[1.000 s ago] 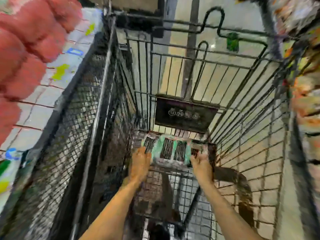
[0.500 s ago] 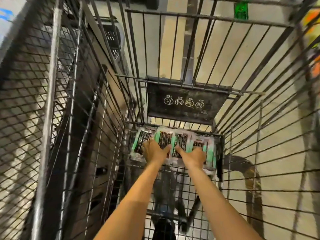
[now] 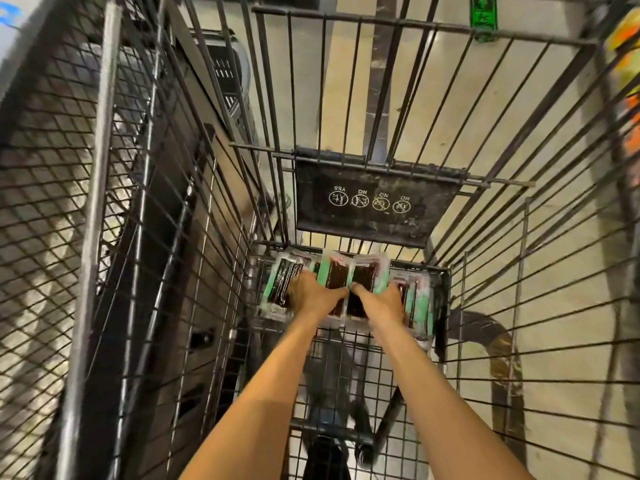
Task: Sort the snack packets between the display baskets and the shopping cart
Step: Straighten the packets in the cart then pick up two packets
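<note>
Green-edged clear plastic snack packets with dark contents lie in a row across the far end of the black wire shopping cart, just above the middle of the frame, under the folded seat flap. My left hand lies knuckles-up on the packets at the left of the row and my right hand on those to the right, with the thumbs almost meeting over the two middle packets. My fingertips are hidden past the knuckles, so I cannot tell whether I am gripping the packets or only pressing them flat.

I judge the step to be settling this batch on the cart floor. To do it well I should keep the row square against the end wall, press evenly with both palms so that no packet tips on edge, and mind the slippery film, since a corner could poke down through the wire floor.

As for writing, the black plastic seat flap carries four round white pictograms, upside down to me, marked YES, NO, NO, NO. A small green tag hangs on the top rail at the upper right, and its print is too small to read. The print on the packets is also illegible.
</note>
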Motion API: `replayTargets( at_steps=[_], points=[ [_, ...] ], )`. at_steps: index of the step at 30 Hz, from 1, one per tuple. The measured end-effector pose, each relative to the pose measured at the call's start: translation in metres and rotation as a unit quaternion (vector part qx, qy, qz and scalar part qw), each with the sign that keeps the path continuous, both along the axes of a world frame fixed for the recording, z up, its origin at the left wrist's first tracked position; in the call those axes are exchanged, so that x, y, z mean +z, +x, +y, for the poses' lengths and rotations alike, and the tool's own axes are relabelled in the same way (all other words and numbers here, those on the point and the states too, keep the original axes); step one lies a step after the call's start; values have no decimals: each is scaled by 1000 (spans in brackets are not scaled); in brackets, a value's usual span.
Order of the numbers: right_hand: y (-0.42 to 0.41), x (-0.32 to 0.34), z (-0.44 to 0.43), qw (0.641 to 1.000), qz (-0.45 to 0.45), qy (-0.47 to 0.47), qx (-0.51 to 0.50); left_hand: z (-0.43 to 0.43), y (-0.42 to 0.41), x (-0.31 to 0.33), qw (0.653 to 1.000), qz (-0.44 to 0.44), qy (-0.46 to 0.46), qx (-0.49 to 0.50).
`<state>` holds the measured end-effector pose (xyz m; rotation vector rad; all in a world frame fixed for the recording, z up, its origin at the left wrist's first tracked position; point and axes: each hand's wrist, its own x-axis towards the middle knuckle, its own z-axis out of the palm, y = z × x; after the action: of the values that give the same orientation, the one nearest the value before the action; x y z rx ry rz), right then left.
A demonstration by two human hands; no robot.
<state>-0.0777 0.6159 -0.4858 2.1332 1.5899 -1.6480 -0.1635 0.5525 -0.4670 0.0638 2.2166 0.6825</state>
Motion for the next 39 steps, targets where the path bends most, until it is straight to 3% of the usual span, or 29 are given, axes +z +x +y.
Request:
replayTargets(
  at_steps=[6, 12, 16, 21, 26, 31, 35, 39],
  points=[
    [8, 3, 1, 1000, 11, 3, 28, -3, 9, 1, 997, -50, 50, 16],
    [28, 35, 4, 981, 167, -101, 13, -20, -6, 19, 972, -189, 120, 74],
    [39, 66, 1, 953, 257, -159, 0, -40, -12, 49, 957, -219, 174, 73],
    [53, 117, -7, 931, 300, -194, -75, -84, -16, 106, 939, -174, 236, 182],
    [48, 190, -42, 908, 346, -233, -43, -142, -4, 190, 932, -133, 292, 172],
    [25, 286, -102, 901, 388, -169, 95, -222, 22, 293, 920, -72, 339, 180],
    [5, 370, -164, 848, 448, -167, 227, -304, 40, 380, 902, 57, 357, 236],
    [-22, 456, -237, 786, 460, -153, 384, -388, 61, 459, 845, 150, 387, 337]
  ],
)
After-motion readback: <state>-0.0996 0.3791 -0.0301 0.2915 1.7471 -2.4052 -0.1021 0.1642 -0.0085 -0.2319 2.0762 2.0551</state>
